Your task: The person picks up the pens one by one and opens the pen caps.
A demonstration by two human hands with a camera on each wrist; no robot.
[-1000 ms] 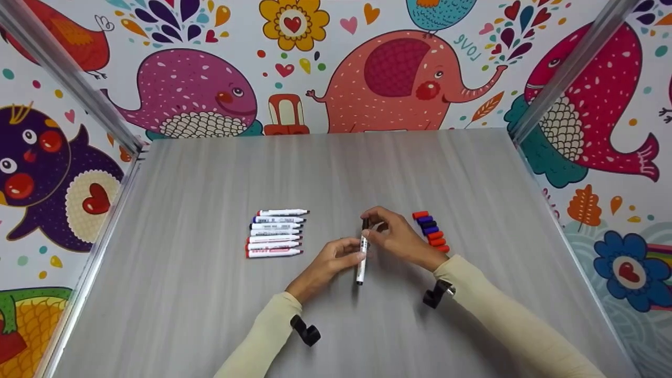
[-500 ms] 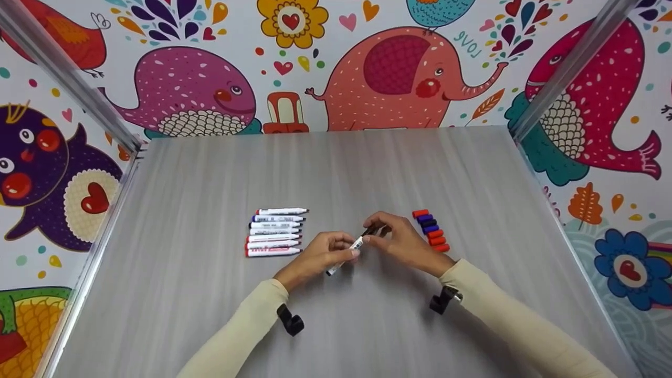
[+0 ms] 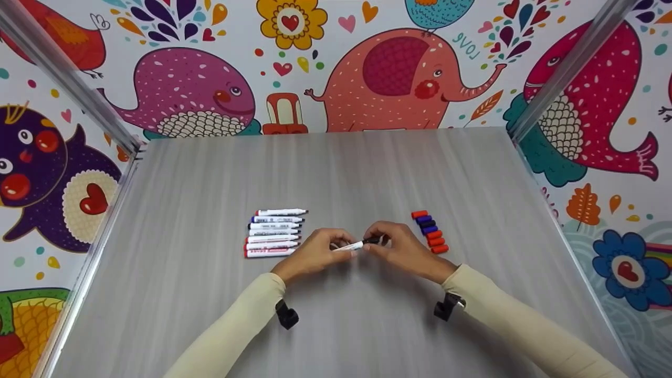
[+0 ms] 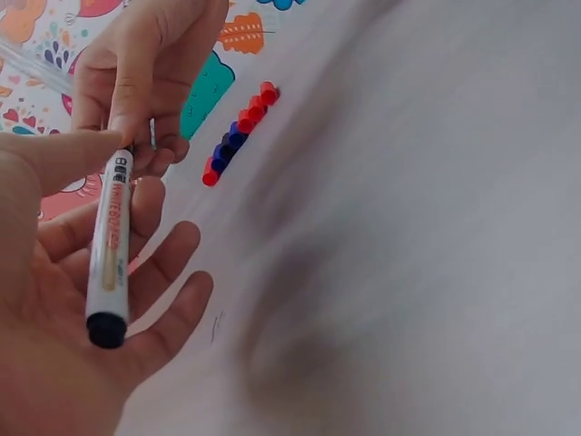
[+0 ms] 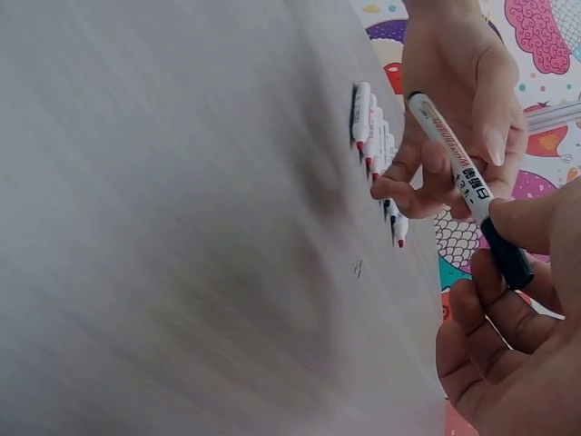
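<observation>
Between the two hands, above the middle of the table, is a white whiteboard marker (image 3: 350, 246) with a black cap (image 5: 507, 254) on it. My left hand (image 3: 317, 249) holds the white barrel with thumb and fingers. My right hand (image 3: 403, 249) pinches the black cap between thumb and index finger. In the left wrist view the black end plug (image 4: 106, 331) of the marker points toward the camera, and the left thumb lies near the cap end. The outer fingers of the left hand are spread loosely below the barrel.
Left of the hands lies a row of several uncapped white markers (image 3: 273, 232), tips to the right. A slanted row of several loose caps (image 3: 432, 231), red, blue and black, lies to the right. Patterned walls (image 3: 294, 68) surround the grey table (image 3: 325, 173).
The marker has swung from pointing toward the body to lying nearly crosswise. My left hand has moved slightly left and up with the barrel; my right hand has stayed at the cap end.
</observation>
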